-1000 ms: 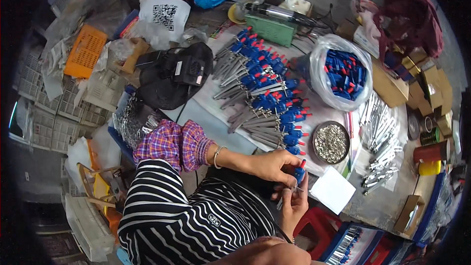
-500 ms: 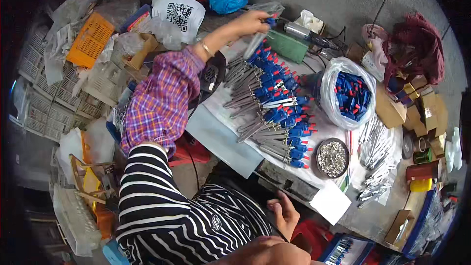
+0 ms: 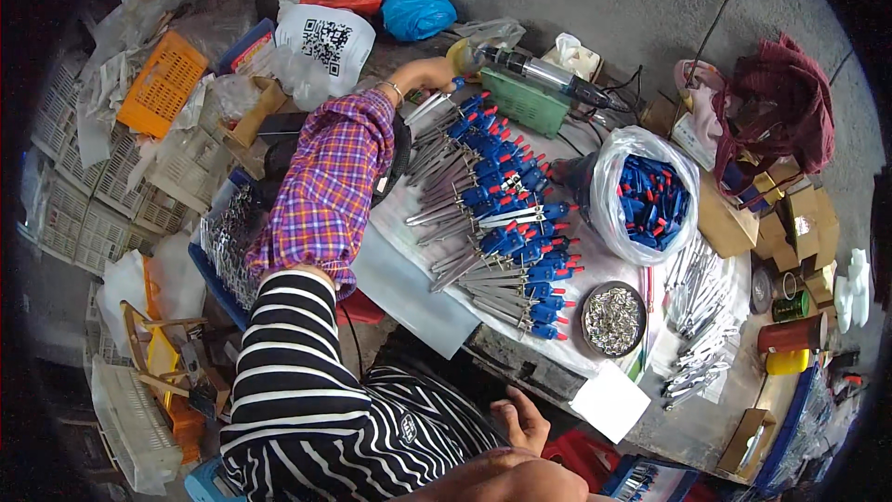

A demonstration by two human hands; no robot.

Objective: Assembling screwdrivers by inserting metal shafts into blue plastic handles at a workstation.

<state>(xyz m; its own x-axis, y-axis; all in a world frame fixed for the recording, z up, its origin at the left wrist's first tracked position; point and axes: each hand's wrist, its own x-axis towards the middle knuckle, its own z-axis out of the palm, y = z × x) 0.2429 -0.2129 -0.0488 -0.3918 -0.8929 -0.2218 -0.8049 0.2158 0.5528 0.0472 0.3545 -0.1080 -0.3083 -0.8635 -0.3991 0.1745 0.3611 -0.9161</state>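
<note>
My left hand [image 3: 429,74], its arm in a plaid oversleeve, is at the far end of a row of silver-shafted tools with blue handles and red tips [image 3: 502,177]. Its fingers are closed on one such tool [image 3: 457,85], whose shaft slants toward the near left, beside the others. Low in the picture, close to my body, my right hand [image 3: 522,420] hangs loosely bent before the table edge. Its fingers are apart, and I see nothing in them.
A plastic-lined bag [image 3: 655,188] of blue and red parts stands right of the row. Nearby are a round dish of small metal pieces [image 3: 613,318], a heap of silver rods [image 3: 701,316], a power screwdriver [image 3: 544,72] on a green box [image 3: 525,102], and a white paper [image 3: 609,402].
My left hand has come back toward me and to the left, lowering the blue-handled tool to the row's far end. My right hand stays near my body. The whole view has shifted slightly.
</note>
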